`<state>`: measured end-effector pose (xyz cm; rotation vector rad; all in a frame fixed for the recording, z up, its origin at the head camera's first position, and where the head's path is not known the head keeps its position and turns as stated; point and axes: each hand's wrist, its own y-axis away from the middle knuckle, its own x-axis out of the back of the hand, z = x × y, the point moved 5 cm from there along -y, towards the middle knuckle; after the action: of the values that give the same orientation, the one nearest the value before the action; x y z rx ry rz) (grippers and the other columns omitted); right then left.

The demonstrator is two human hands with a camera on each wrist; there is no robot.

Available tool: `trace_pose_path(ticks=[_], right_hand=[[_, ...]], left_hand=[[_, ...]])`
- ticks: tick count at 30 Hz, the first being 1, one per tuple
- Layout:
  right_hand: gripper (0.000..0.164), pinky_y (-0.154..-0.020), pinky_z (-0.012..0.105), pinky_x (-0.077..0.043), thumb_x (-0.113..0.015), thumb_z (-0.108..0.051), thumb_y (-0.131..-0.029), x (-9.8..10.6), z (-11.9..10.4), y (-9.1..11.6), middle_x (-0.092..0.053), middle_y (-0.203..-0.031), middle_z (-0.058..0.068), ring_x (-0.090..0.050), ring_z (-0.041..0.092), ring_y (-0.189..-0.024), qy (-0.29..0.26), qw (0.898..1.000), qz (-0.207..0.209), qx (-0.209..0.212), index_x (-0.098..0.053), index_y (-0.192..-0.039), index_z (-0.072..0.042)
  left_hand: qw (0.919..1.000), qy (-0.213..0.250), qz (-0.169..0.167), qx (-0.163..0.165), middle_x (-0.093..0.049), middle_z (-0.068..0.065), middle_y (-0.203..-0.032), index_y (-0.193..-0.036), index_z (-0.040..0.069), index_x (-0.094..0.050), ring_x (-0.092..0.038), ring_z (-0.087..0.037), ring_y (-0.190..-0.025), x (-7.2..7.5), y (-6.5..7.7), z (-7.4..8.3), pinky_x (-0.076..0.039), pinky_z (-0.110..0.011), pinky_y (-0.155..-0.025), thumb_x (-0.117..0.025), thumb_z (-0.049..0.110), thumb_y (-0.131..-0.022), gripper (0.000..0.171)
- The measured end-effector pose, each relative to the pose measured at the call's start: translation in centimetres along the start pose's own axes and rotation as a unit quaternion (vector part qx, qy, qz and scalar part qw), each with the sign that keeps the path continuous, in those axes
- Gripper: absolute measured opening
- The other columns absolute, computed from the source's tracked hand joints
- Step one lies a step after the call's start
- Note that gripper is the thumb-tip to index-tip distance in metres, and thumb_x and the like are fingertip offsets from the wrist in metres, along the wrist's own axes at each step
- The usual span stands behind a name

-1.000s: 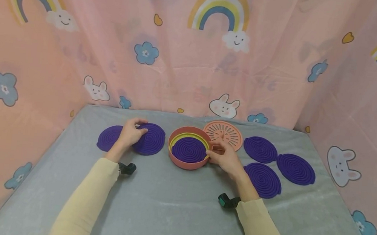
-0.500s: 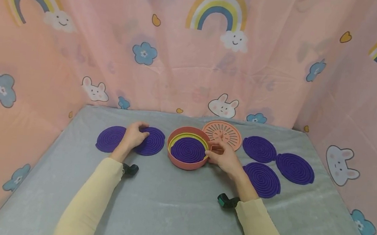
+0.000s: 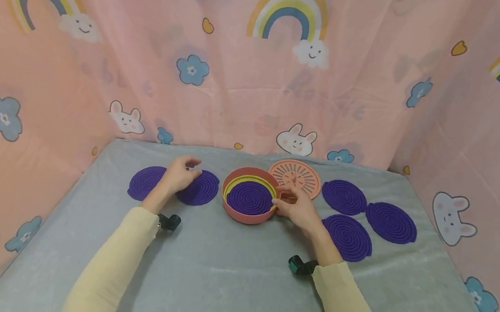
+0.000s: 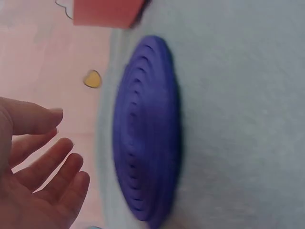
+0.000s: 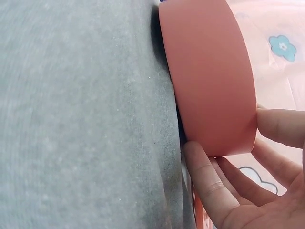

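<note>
My left hand [image 3: 179,175] hovers just over a purple mosquito coil [image 3: 200,189] on the cloth, left of the middle. The left wrist view shows its relaxed fingers apart from the ridged coil [image 4: 145,133], holding nothing. Another purple coil [image 3: 144,183] lies farther left, partly behind that hand. With my right hand [image 3: 300,208] I grip the right side of a round pink mosquito coil holder [image 3: 248,220]. In the right wrist view the thumb is at the rim and the fingers are low on the holder's wall [image 5: 209,81]. A purple coil [image 3: 250,199] lies inside on a yellow lining [image 3: 248,179].
A slotted pink lid [image 3: 293,173] lies behind the holder on the right. Purple coils lie at the right: one at the back [image 3: 344,198], one at the far right [image 3: 391,223], one nearer [image 3: 348,238]. A pink patterned curtain [image 3: 218,108] borders the grey cloth table [image 3: 219,283].
My left hand held the left coil slightly raised, then let it go; the coil now lies flat and the fingers are lifted off it. The right hand and the holder have stayed put.
</note>
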<state>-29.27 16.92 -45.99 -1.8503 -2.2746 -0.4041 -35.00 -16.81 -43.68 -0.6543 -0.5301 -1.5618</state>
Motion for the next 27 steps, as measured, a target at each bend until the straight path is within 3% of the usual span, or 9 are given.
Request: trace_pose_path(ticks=[6,11,21,27], right_hand=[[0.046,-0.088,0.037,-0.062,-0.068,-0.016,-0.097,0.1,-0.3,0.0,-0.054,-0.139,0.023,-0.059,0.037,-0.126,0.004,1.0,-0.003,0.008,-0.055,-0.14,-0.005],[0.047,-0.088,0.038,-0.062,-0.069,-0.017,-0.097,0.1,-0.2,0.0,-0.053,-0.139,0.023,-0.059,0.037,-0.126,0.004,1.0,-0.005,0.007,-0.054,-0.141,-0.005],[0.046,-0.088,0.039,-0.062,-0.07,-0.017,-0.096,0.1,-0.3,0.0,-0.053,-0.138,0.023,-0.057,0.038,-0.127,0.018,1.0,-0.005,0.002,-0.056,-0.138,-0.005],[0.046,-0.089,0.039,-0.062,-0.07,-0.017,-0.096,0.1,-0.4,0.3,-0.053,-0.138,0.022,-0.057,0.038,-0.127,0.017,1.0,-0.005,-0.004,-0.055,-0.138,-0.005]], left_hand=[[0.9993,0.0,-0.002,-0.037,-0.061,-0.02,-0.139,-0.137,0.003,-0.06,-0.056,-0.038,-0.131,0.4,0.6,2.8,-0.047,-0.051,-0.111,-0.061,0.015,-0.098,0.04],[0.9972,0.014,-0.013,-0.072,-0.063,-0.02,-0.136,-0.135,0.001,-0.061,-0.06,-0.037,-0.127,-0.1,1.1,4.9,-0.049,-0.049,-0.108,-0.062,0.015,-0.099,0.038],[0.9933,0.053,-0.034,-0.097,-0.065,-0.019,-0.133,-0.133,0.002,-0.062,-0.063,-0.033,-0.121,-2.6,1.4,7.4,-0.052,-0.047,-0.105,-0.064,0.018,-0.099,0.037],[0.9917,0.074,-0.054,-0.09,-0.065,-0.014,-0.132,-0.132,0.007,-0.064,-0.064,-0.031,-0.119,-4.4,1.4,8.7,-0.054,-0.047,-0.102,-0.065,0.023,-0.099,0.036]])
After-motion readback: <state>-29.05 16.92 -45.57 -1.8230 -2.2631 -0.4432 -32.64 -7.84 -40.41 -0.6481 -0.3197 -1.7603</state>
